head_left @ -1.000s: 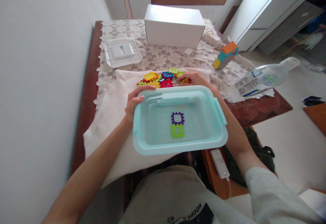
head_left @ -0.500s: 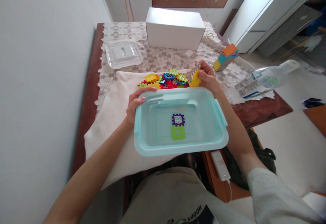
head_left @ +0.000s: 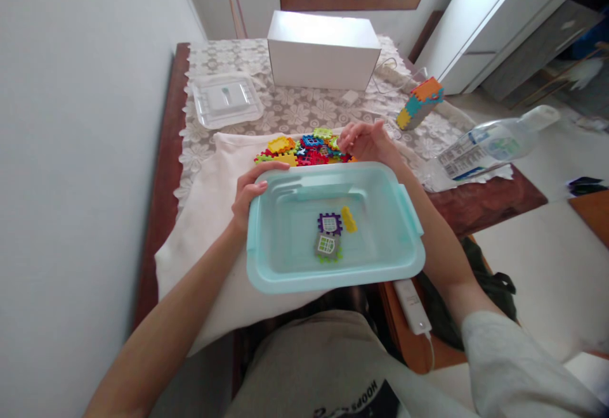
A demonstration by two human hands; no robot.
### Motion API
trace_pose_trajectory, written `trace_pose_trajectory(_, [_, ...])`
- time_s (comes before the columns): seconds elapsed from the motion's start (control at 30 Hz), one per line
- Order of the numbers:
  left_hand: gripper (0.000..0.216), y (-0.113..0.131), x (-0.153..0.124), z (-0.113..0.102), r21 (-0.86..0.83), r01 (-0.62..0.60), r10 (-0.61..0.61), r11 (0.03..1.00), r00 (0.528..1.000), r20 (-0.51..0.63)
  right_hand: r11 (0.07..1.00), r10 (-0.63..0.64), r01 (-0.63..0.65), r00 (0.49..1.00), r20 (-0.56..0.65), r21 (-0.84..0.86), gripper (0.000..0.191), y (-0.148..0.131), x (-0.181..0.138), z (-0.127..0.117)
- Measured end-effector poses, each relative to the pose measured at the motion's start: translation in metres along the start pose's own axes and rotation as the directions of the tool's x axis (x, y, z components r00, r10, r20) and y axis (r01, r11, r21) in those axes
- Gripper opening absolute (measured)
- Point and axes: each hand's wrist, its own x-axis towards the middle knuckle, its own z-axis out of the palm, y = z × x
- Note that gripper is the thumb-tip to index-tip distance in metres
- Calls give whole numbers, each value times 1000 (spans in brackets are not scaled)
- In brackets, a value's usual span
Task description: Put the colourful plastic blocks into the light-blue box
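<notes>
Bin (head_left: 285,278), pale turquoise, shallow, holds four toothed tiles (head_left: 330,234).

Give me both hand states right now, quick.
Left hand: closed on the rim of the teal bin.
Right hand: open, empty, above the pile of toy tiles.

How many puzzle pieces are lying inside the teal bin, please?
4: a purple piece mid-bin, a yellow piece right of it, a grey piece below, covering most of a green piece. More could hide beneath.
</notes>
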Motion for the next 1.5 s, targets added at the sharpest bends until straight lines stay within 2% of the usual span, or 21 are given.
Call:
trace_pose_trajectory(0.07, [40, 0, 0, 0, -10, -1, 1, 1000, 1000, 2, 978, -64, 50, 996, -66, -201, 72, 17, 8, -7])
trace_pose_trajectory(0.13, [37, 1, 0, 1, -13, -21, 21, 1000, 1000, -11, 885, -81, 62, 996, -23, -461, 54, 35, 14, -16])
trace_pose_trajectory(0.2, [34, 1, 0, 3, -6, -56, 55, 998, 998, -24, 788, -12, 45, 998, 57, -614, 47, 49, 18, -24])
trace_pose_trajectory(0.3, [28, 2, 0, 5, 5, -107, 107, 994, 993, -43, 771, 47, 58, 988, 148, -634, 32, 58, 20, -32])
trace_pose_trajectory(0.47, [32, 1, 1, 4, 37, -57, 59, 998, 997, -57, 795, -34, 113, 989, 142, -596, 10, 56, 19, -33])
trace_pose_trajectory(0.53, [34, 1, 2, 2, 48, -56, 59, 997, 997, -59, 784, -60, 128, 990, 131, -607, 11, 59, 19, -32])
trace_pose_trajectory(0.6, [31, -1, 2, 2, 55, -87, 90, 995, 994, -61, 747, -53, 119, 991, 119, -654, 25, 63, 19, -31])
trace_pose_trajectory(0.7, [26, -3, 3, 2, 43, -140, 142, 989, 989, -45, 671, 49, 59, 991, 123, -739, 41, 66, 19, -31])
trace_pose_trajectory(0.77, [28, -4, 4, 2, 8, -148, 148, 989, 988, -35, 638, 90, 53, 986, 143, -768, 35, 64, 20, -33])
trace_pose_trajectory(1.0, [28, -1, 6, 5, -24, -121, 120, 992, 992, -49, 604, 28, 120, 985, 171, -788, 25, 43, 18, -27])
trace_pose_trajectory(1.07, [29, 1, 6, 6, -14, -124, 123, 992, 991, -52, 630, 10, 101, 990, 138, -770, 20, 39, 17, -23])
trace_pose_trajectory(1.13, [29, 2, 6, 6, 5, -135, 136, 991, 989, -64, 707, -16, 66, 997, 78, -704, 20, 36, 16, -20])
trace_pose_trajectory(1.2, [28, 3, 5, 6, 20, -151, 152, 988, 986, -72, 820, -16, 13, 1000, -1, -572, 32, 33, 14, -18])
trace_pose_trajectory(1.3, [29, 4, 4, 6, -10, -137, 136, 991, 988, -71, 977, 27, -52, 992, -123, -205, 61, 23, 10, -13])
trace_pose_trajectory(1.4, [33, 8, 1, 8, -56, -66, 62, 996, 995, -83, 995, 57, -44, 987, -152, 86, 75, 6, 0, -9])
trace_pose_trajectory(1.5, [36, 10, 0, 9, -59, -44, 39, 997, 996, -80, 983, 104, -98, 994, -32, 153, 79, -17, -13, -8])
